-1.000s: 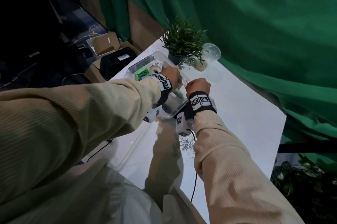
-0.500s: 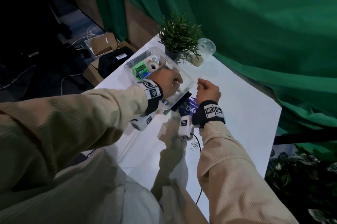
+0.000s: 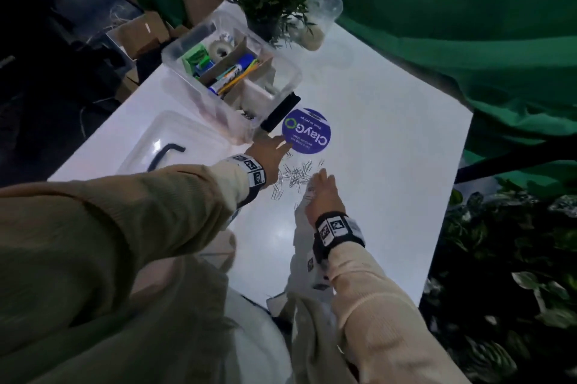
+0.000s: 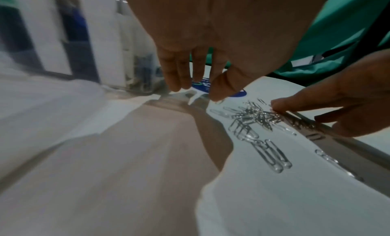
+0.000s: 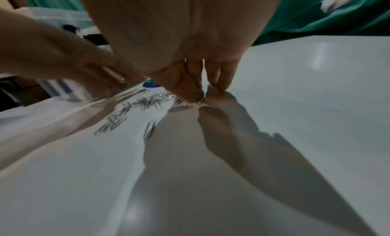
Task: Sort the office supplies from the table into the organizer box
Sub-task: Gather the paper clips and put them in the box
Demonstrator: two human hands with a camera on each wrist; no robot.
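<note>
the white surface point(image 3: 374, 133) carries the clear organizer box point(image 3: 282, 69) at its far left, its lid point(image 3: 150, 136) lying flat beside it. the box already holds markers and pencils in the middle compartment, a tape roll and green items in the far one, so most sorting looks done. a round purple sticker point(image 3: 306, 131) lies just beside the box. what is left, as far as the views show, is the loose pile of paper clips point(image 3: 295, 176) between the hands. the left hand point(image 3: 270, 154) reaches flat, grip wide, fingertips by the sticker's edge, holding nothing. the right hand point(image 3: 323, 193) rests its straight fingertips at the pile's right edge, grip loose, not yet closed on any clip.
</note>
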